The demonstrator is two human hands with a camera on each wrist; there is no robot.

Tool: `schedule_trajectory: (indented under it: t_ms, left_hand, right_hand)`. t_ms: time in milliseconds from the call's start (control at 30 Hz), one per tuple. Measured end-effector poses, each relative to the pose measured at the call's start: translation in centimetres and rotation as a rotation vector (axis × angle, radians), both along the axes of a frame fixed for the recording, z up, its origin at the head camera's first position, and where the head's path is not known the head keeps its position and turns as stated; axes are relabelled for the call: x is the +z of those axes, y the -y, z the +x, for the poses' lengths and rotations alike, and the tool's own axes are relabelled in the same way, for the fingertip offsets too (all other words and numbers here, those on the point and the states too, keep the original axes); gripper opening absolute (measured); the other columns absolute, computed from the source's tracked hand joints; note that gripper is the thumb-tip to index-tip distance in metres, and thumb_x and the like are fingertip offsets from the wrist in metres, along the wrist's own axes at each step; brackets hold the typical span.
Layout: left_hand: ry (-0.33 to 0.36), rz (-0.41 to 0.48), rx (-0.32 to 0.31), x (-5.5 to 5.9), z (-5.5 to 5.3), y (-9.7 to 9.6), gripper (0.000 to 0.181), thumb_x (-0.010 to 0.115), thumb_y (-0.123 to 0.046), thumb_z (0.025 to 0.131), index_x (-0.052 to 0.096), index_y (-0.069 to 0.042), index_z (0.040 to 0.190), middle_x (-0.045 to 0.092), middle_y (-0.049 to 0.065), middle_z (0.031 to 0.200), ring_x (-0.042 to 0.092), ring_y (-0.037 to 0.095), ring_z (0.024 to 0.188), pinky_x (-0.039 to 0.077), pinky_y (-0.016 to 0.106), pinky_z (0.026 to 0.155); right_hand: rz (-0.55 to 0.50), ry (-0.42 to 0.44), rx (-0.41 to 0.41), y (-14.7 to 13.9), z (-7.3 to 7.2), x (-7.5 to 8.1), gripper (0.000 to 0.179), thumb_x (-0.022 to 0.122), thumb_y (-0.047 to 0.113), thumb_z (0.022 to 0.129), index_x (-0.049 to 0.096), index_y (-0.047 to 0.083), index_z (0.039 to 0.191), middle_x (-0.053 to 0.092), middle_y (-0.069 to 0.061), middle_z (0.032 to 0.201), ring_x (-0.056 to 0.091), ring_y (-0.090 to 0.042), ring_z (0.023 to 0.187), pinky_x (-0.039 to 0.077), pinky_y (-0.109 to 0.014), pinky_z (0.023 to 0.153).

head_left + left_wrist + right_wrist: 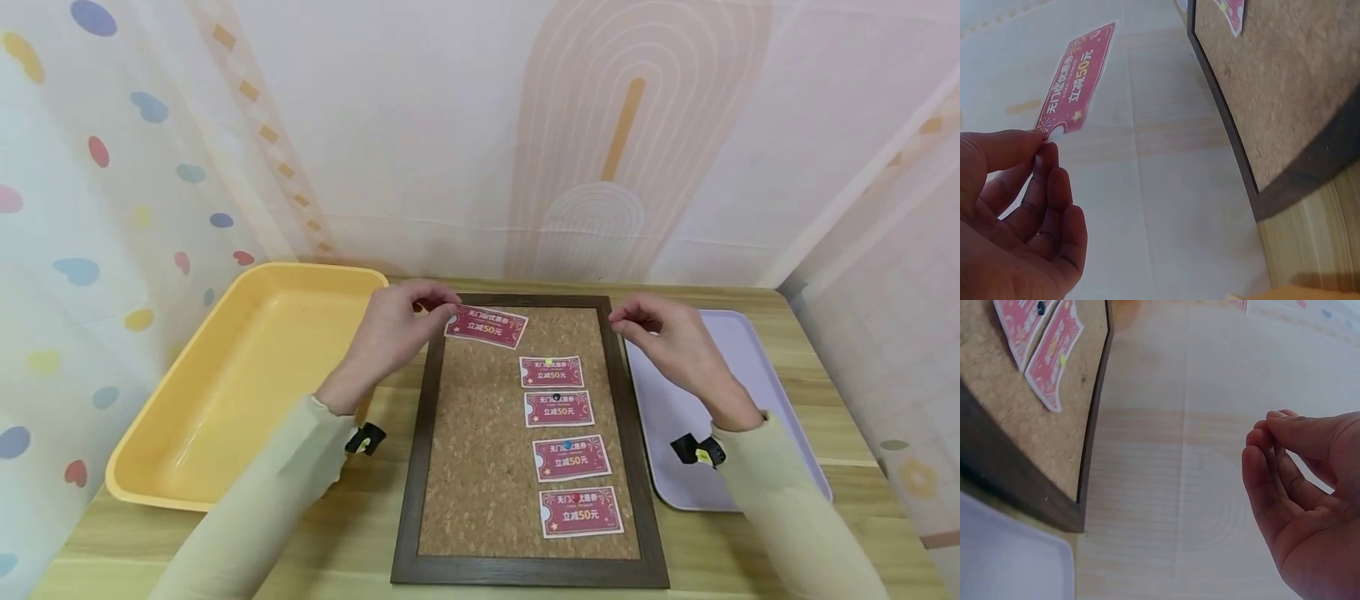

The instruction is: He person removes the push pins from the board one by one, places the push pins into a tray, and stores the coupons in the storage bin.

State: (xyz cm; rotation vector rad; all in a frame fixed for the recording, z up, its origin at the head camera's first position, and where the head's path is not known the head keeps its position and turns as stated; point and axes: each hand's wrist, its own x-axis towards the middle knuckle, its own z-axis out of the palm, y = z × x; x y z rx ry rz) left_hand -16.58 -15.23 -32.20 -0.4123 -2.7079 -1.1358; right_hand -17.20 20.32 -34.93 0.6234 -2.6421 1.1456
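Note:
A red coupon (487,326) with white and yellow print is pinched at its left end by my left hand (397,329). It hangs above the upper left part of a cork board (472,450) with a dark frame. In the left wrist view, thumb and index finger grip the coupon (1079,78) by one corner. My right hand (671,342) hovers by the board's upper right edge, its thumb tip against the curled fingertips. Nothing shows between these fingertips (1259,434) in the right wrist view. Several matching coupons (576,457) are pinned in a column on the board's right side.
A deep yellow tray (161,367) stands left of the board, and a shallow lilac tray (738,350) lies to its right. Yellow, black, blue and red pins (576,497) hold the coupons. Behind the wooden table (825,400) hangs a patterned cloth (450,150).

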Motion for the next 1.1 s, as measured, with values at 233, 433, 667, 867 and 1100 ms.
schedule_trajectory:
  t_ms: [233, 433, 667, 867, 1100]
  left_hand:
    - [0.03, -0.015, 0.026, 0.1, -0.4, 2.0, 0.011, 0.07, -0.012, 0.099, 0.078, -0.007, 0.105, 0.075, 0.008, 0.108, 0.064, 0.026, 0.099, 0.049, 0.045, 0.094]
    - [0.044, 0.004, 0.011, 0.3, -0.8, 3.6, 0.012, 0.067, -0.014, 0.101, 0.078, -0.008, 0.105, 0.075, 0.007, 0.099, 0.064, 0.022, 0.086, 0.05, 0.034, 0.073]
    - [0.065, 0.032, -0.02, 0.1, -1.3, 5.6, 0.015, 0.067, -0.019, 0.102, 0.077, -0.009, 0.107, 0.074, 0.007, 0.098, 0.06, 0.021, 0.08, 0.047, 0.025, 0.067]
    - [0.078, 0.067, -0.033, 0.0, -1.5, 7.5, 0.018, 0.069, -0.021, 0.102, 0.077, -0.008, 0.11, 0.074, 0.009, 0.103, 0.06, 0.018, 0.081, 0.047, 0.021, 0.068]
    - [0.078, 0.116, 0.023, -0.5, -2.1, 10.2, 0.022, 0.07, -0.022, 0.101, 0.075, -0.005, 0.114, 0.073, 0.006, 0.107, 0.064, 0.008, 0.084, 0.049, 0.018, 0.071]
  right_hand:
    - [0.023, -0.016, -0.028, -1.3, -0.2, -0.9, 0.006, 0.073, 0.005, 0.097, 0.075, 0.007, 0.101, 0.075, -0.004, 0.095, 0.066, -0.017, 0.085, 0.047, -0.014, 0.075]
    - [0.032, 0.003, -0.049, -2.7, -0.2, -1.4, 0.005, 0.074, 0.005, 0.096, 0.075, 0.008, 0.101, 0.074, -0.005, 0.095, 0.064, -0.016, 0.083, 0.046, -0.013, 0.072]
    - [0.069, -0.009, -0.052, -4.4, -0.1, -1.9, 0.006, 0.075, 0.006, 0.095, 0.075, 0.008, 0.101, 0.075, -0.004, 0.094, 0.064, -0.012, 0.082, 0.046, -0.012, 0.072]
    - [0.107, -0.006, -0.039, -5.6, -0.3, -2.3, 0.006, 0.074, 0.004, 0.095, 0.073, 0.007, 0.1, 0.074, -0.004, 0.093, 0.064, -0.013, 0.081, 0.047, -0.013, 0.072]
    - [0.13, -0.004, -0.043, -6.5, -0.9, -3.0, 0.005, 0.074, 0.004, 0.095, 0.074, 0.007, 0.099, 0.074, -0.004, 0.091, 0.063, -0.011, 0.079, 0.047, -0.017, 0.068]
